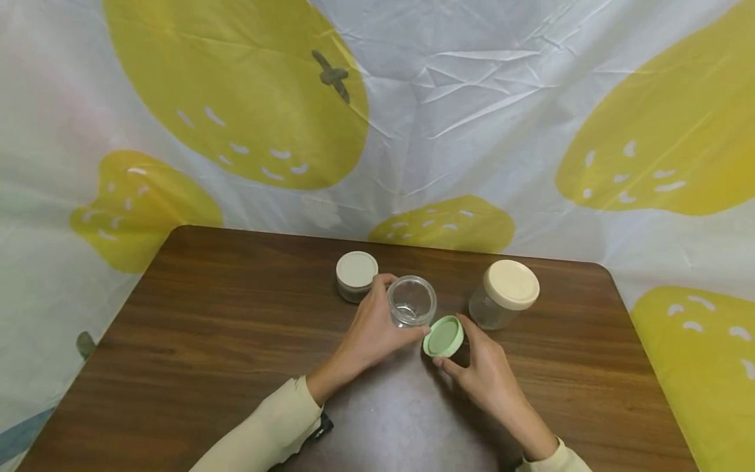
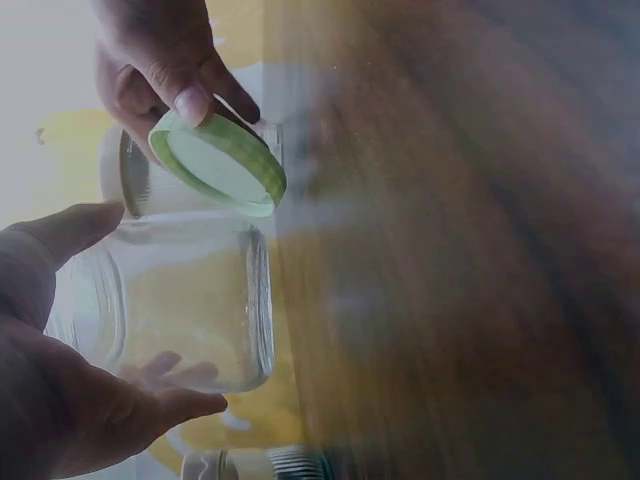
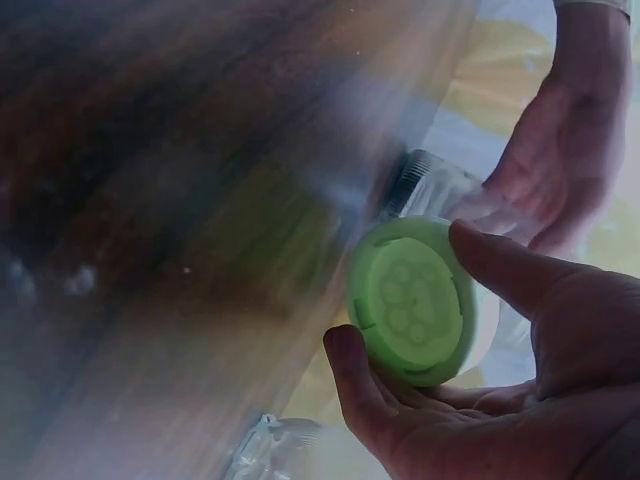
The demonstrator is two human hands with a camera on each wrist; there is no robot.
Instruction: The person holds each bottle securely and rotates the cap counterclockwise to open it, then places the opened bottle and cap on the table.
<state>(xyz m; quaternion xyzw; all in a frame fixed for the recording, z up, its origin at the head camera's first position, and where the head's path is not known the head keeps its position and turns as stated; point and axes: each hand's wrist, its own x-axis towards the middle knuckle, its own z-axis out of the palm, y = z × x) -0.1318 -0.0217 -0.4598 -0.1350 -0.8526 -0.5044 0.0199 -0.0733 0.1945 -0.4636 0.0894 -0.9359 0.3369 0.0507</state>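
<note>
A clear glass jar [image 1: 413, 303] without a lid stands upright near the middle of the wooden table. My left hand [image 1: 377, 322] grips it from the left, fingers on the far side and thumb on the near side. In the left wrist view, that thumb and the fingers span the jar [image 2: 190, 310]. My right hand [image 1: 485, 367] pinches a round green lid [image 1: 444, 336] by its rim, just right of the jar and tilted. The right wrist view shows the ribbed inner face of the lid [image 3: 415, 300], thumb and fingertips at its edge.
Behind the left hand stands a small jar with a white lid [image 1: 356, 270]. A larger jar with a cream lid [image 1: 512, 286] is to the right, beyond the right hand. The wooden table [image 1: 236, 314] meets a curtain with yellow fruit print [image 1: 442, 223] at its back edge.
</note>
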